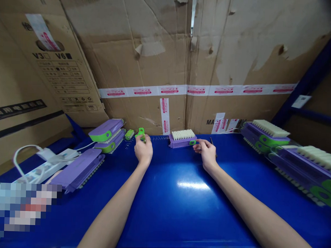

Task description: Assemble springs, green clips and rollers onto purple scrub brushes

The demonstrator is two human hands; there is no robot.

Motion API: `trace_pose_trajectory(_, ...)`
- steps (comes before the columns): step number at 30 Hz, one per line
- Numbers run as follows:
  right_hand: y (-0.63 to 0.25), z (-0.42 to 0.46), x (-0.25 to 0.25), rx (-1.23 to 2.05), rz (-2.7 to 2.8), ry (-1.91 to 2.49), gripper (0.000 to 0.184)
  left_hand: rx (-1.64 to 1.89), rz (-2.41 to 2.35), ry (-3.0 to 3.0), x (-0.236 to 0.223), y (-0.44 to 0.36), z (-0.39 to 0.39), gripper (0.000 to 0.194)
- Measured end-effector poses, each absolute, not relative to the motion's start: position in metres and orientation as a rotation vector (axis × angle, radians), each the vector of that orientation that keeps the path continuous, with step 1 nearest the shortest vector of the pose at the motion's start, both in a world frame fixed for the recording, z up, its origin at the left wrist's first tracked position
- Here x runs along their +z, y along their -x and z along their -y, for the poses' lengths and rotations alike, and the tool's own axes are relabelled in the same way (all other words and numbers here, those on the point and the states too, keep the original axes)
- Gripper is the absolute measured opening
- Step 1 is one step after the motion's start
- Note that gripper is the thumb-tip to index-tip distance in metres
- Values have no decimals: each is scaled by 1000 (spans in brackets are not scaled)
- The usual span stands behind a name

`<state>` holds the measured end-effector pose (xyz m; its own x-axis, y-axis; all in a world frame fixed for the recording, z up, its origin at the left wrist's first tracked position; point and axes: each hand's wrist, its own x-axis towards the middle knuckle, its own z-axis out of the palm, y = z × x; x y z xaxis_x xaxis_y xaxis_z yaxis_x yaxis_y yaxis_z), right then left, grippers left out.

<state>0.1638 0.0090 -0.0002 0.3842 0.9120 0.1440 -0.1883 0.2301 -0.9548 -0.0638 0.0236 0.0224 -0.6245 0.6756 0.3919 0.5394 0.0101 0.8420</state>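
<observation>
My left hand (pixel 143 151) is closed, its fingers pinching a small bright green plastic piece (pixel 141 131) at the back of the blue table. My right hand (pixel 207 153) has its bent fingertips at the green end of a purple brush block (pixel 179 142), which lies with its cream bristles upward. The fingers look closed on that end, though the contact is small in view. Small coil springs (pixel 160 138) lie between my left hand and the brush block. Another green piece (pixel 129 134) sits just left of my left hand. A thin dark rod (pixel 212 141) is partly hidden behind my right hand.
Purple-and-green brush blocks (pixel 107 131) are stacked at the left, with another purple block (pixel 78 169) nearer. More stacked blocks (pixel 265 136) stand at the right. A white power strip (pixel 48 167) with cables lies on the left. Cardboard (pixel 146 65) walls the back of the blue table (pixel 162 218).
</observation>
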Motion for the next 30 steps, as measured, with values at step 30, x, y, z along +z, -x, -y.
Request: trace_pose_trajectory(30, -176, -21, -17, 109, 1627, 1398, 40, 450, -2165, -2159, 15, 47, -13, 61)
